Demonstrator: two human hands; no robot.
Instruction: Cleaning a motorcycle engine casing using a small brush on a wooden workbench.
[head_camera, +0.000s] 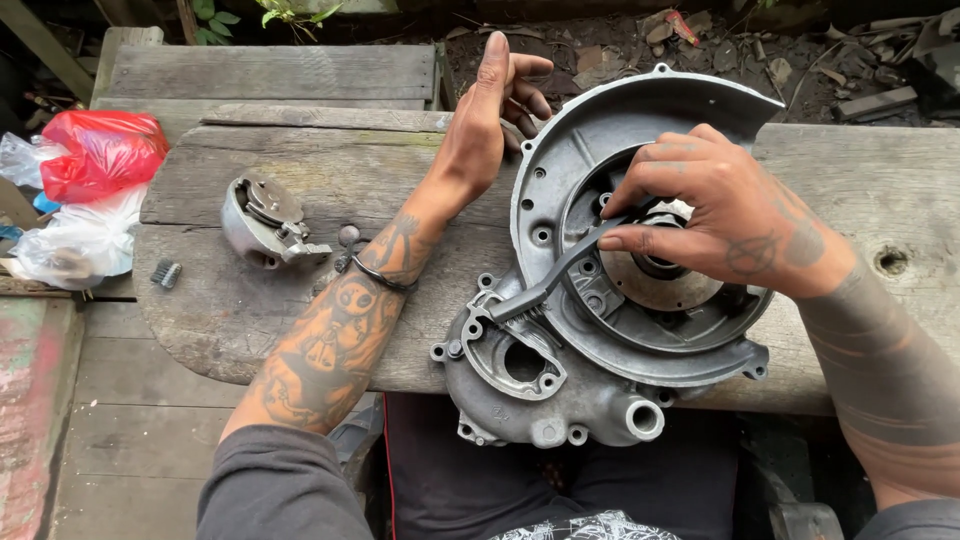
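While hands (730, 225) brush casing (560, 180), red bag (100, 150) left

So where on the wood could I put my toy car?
Bare wooden bench lies between the small metal part and the left hand, and right of the right hand, near the knot hole. The engine casing crowds the middle.

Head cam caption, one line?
Left hand steadies engine casing on wooden bench; right hand works dark brush inside.
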